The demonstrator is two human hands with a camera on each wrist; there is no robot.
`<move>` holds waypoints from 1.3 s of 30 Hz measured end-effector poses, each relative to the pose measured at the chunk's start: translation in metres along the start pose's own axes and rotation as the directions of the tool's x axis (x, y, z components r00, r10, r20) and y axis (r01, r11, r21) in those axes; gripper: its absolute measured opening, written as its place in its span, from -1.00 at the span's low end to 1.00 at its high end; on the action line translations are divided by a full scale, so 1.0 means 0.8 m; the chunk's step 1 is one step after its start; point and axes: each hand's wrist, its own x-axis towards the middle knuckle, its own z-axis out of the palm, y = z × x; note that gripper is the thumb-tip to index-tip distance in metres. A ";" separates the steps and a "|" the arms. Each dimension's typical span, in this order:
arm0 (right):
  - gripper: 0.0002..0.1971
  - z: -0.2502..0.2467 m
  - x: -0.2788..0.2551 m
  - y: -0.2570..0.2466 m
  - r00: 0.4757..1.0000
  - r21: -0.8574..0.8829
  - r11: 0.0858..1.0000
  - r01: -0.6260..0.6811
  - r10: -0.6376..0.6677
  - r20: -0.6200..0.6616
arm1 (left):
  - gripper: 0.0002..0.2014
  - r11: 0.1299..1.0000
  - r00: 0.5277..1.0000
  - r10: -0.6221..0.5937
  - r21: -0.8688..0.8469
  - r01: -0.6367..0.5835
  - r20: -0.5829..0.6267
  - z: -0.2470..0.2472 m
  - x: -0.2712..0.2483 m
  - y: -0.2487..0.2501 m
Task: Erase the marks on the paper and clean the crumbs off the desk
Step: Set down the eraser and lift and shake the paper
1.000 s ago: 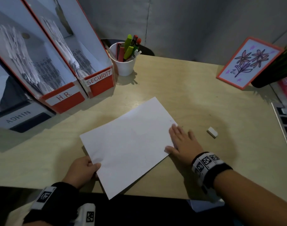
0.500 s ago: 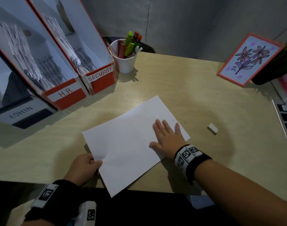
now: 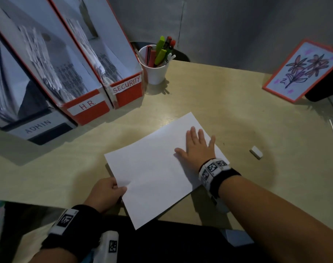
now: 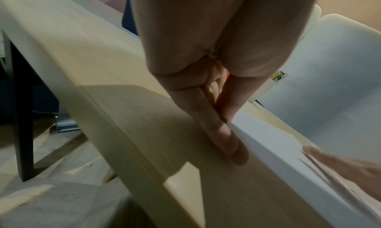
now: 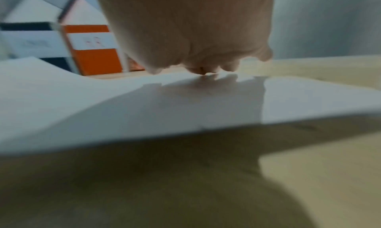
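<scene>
Paper (image 3: 152, 168) lies skewed on the tabletop (image 3: 237, 114), its 6 o'clock corner overhanging the near edge. Left hand (image 3: 105, 192) pinches the sheet's edge at 8 o'clock, thumb on top. Right hand (image 3: 198, 147) lies flat, fingers straight and spread, on the sheet's 3 o'clock corner. Eraser (image 3: 256, 152) sits well apart at 3 o'clock, untouched.

Risks, as judged:
- A flat-palm sweep could smear graphite or grind crumbs into the sheet.
- A loose pinch lets the sheet slide or buckle; the wrist view shows it already lifting.
- Dark specks on the tabletop near 2 o'clock of the hand may scatter toward the eraser instead of gathering.
- Overhanging corner could crease.
</scene>
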 end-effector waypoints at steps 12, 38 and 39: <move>-0.34 0.018 0.019 -0.013 0.976 0.037 0.976 0.216 -0.215 -0.045 | -0.83 1.000 1.000 -0.024 -0.004 0.024 -0.001 -0.001 0.003 -0.004; 0.03 0.022 -0.057 0.104 0.975 -0.064 0.985 0.159 -0.147 0.167 | -0.90 0.993 0.995 -0.081 -0.087 0.085 0.056 -0.001 0.019 -0.014; 0.10 0.015 -0.052 0.116 0.988 -0.050 0.997 0.064 -0.056 0.142 | -0.90 0.992 0.996 -0.078 -0.091 0.083 0.052 0.000 0.018 -0.013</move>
